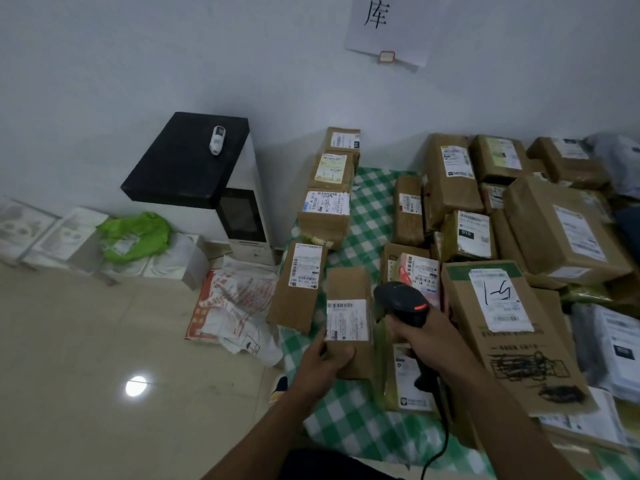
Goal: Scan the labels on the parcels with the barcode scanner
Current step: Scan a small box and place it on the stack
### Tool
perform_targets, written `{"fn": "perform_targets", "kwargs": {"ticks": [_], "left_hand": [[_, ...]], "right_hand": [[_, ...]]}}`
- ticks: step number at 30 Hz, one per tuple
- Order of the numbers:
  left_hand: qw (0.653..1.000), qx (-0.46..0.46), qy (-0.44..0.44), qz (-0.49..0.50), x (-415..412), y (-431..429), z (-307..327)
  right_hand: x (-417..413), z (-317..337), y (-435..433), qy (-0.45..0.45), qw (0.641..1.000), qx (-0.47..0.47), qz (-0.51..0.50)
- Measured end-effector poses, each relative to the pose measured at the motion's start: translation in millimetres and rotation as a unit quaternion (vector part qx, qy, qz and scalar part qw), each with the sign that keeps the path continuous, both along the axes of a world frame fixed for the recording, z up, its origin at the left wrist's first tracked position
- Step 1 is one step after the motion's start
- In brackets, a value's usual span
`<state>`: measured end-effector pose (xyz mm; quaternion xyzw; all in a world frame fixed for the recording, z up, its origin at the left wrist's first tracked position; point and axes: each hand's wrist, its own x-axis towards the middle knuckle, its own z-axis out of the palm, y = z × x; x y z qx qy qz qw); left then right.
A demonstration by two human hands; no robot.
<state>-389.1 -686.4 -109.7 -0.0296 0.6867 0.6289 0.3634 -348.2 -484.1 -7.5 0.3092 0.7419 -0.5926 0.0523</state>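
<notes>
Wall (173, 64): pale, with a paper sign (391, 26) carrying one handwritten character.
Floor (86, 341): glossy beige tiles, with one bright light reflection.
Checked cloth (370, 209): green and white, spread under the parcels.
Parcels (450, 181): many brown cartons lying on the cloth, white labels facing up; a row of four on the left, a dense cluster on the right.
Cabinet (187, 161): white body with a black top, standing against the wall left of the cloth; a small white device (217, 140) lies on it.
Marked carton (519, 358): largest near box, right of the hands, with handwriting on its label.
Held parcel (348, 289): narrow brown carton, near the front left edge of the cloth, label side up.
Left hand (325, 358): clamped on the lower end of the held parcel.
Right hand (429, 337): wrapped round the scanner grip.
Barcode scanner (401, 299): black with an orange-red mark; its head is just beside the held parcel's right edge, and its cable (440, 445) hangs below.
Label (347, 320): white, barcode along its top edge, on the held parcel's lower half.
</notes>
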Motion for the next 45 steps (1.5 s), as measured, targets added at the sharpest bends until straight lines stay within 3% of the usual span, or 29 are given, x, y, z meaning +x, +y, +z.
{"fn": "perform_targets", "kwargs": {"ticks": [5,13,19,23,30,45], "left_hand": [[0.992,0.069,0.078,0.076,-9,13,44],[0.982,0.093,0.138,0.084,-30,31,76],[0.973,0.043,0.204,0.096,-49,37,89],[0.946,-0.065,0.299,0.109,-67,37,97],[0.949,-0.14,0.267,0.088,-80,36,89],[0.939,-0.181,0.276,0.1,-89,27,77]], "right_hand": [[-11,10,-17,0.074,0.996,-0.032,-0.046],[-23,45,-8,0.114,0.991,-0.058,-0.042],[-34,67,-1,0.119,0.993,-0.001,-0.012],[-45,88,-3,0.102,0.993,-0.019,0.051],[-60,103,-12,0.057,0.99,-0.034,0.123],[-64,107,-19,0.031,0.989,-0.053,0.135]]}}
